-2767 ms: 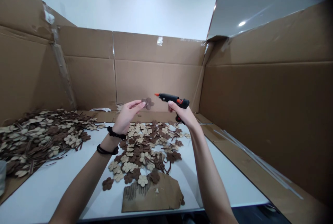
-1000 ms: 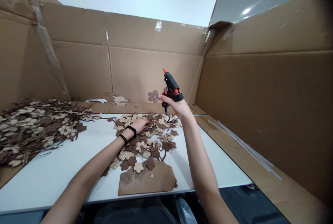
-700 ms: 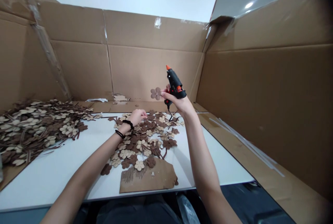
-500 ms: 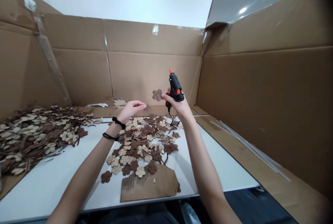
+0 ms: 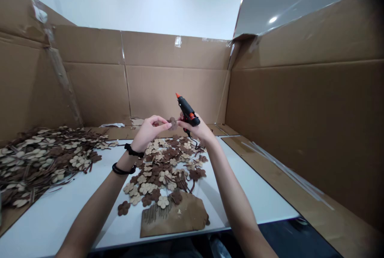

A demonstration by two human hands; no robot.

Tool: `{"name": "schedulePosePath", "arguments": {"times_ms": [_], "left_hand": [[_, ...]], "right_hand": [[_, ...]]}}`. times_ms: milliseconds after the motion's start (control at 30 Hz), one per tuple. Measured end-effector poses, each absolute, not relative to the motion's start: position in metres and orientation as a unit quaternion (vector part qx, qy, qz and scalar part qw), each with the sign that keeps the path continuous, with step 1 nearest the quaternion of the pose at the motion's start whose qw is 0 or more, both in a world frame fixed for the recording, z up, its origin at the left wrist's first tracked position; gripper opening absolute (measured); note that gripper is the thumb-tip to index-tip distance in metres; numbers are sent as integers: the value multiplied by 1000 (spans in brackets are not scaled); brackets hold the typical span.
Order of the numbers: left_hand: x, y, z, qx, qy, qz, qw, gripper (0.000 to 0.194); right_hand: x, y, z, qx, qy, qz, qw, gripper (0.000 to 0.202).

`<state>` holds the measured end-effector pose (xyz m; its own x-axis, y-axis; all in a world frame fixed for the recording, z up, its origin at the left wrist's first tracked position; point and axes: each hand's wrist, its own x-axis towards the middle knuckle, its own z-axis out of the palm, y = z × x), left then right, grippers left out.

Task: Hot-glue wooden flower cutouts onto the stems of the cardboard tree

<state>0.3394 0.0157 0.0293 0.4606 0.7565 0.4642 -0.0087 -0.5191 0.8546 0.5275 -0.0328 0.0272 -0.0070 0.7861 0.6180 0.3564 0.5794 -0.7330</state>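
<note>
**Brown flower pinched between your hands, glue gun's orange tip close by**

At the centre of the frame, your left hand has thumb and fingertips pressed together on a brown flower. Your right hand is closed round the glue gun, its fingertips at the flower's other side. The flower hides the contact, so you cannot tell how firmly the right fingers pinch it, or whether more than one layer is there.

The orange tip points up and to the left, above the flower and near your left fingers. If the gun is hot, rolling your right wrist to adjust that pinch could swing the tip onto them. Because one hand carries both gun and flower edge, its weight could also tug the thin petals askew or out of your fingers.

Below, loose flowers cover the middle of the white desk, down to the cardboard piece. The black cord hangs over their far edge; it could drag some along if you pull the gun sharply. A dropped flower would be hard to pick out there.
</note>
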Motion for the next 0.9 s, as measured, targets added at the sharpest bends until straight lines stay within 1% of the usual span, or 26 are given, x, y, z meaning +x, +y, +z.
{"name": "schedulePosePath", "arguments": {"times_ms": [167,300,467,700,767,900], "left_hand": [[337,14,28,733,269,439,444,32],[338,15,28,738,247,461,427,31],[340,15,27,731,260,447,445,30],[343,19,23,712,219,494,449,26],[343,19,23,705,220,504,448,27],[344,16,23,698,209,512,455,26]], "right_hand": [[527,-33,27,-409,-693,201,558,22],[524,-33,27,-407,-701,214,545,20],[522,-32,25,-397,-696,217,558,19],[516,-36,27,-392,-687,237,564,18],[514,-38,29,-397,-680,242,567,19],[510,-38,30,-383,-690,226,571,28]]}}
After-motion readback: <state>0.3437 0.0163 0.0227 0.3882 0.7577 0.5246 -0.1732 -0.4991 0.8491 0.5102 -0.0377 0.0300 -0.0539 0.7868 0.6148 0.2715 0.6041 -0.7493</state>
